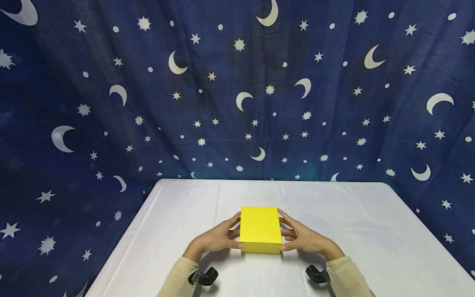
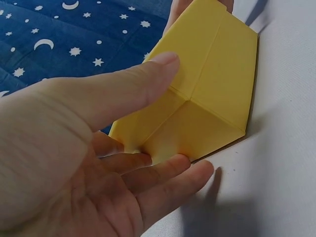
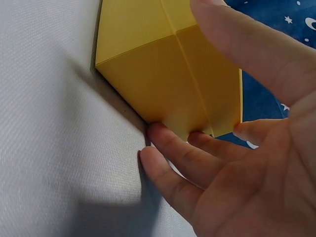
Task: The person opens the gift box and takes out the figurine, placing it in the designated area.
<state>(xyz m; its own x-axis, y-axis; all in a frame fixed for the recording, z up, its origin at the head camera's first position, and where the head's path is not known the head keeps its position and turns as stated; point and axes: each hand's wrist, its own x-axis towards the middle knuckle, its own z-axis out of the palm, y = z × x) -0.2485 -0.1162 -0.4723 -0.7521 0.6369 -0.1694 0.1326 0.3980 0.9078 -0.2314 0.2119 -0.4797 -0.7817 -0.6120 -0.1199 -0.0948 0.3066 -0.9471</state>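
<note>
A plain yellow box [image 1: 260, 225] with a square top rests on the white table, one side facing me. On its left side my left hand [image 1: 217, 236] grips it, thumb by the near corner and fingers spread along the side. The right hand [image 1: 309, 238] mirrors this on the right side. In the left wrist view, the left thumb lies over the box [image 2: 217, 74] near its corner, with fingertips against the side face. A lengthwise edge line, like a lid's rim, runs around the box [image 3: 163, 79] in the right wrist view. The box's far side is hidden.
The white-covered table [image 1: 185, 202] has rounded far corners. Behind it and along both sides hangs a dark blue curtain [image 1: 222, 103] with moons and stars. Black wrist straps [image 1: 203, 276] sit by both beige sleeves [image 1: 177, 278].
</note>
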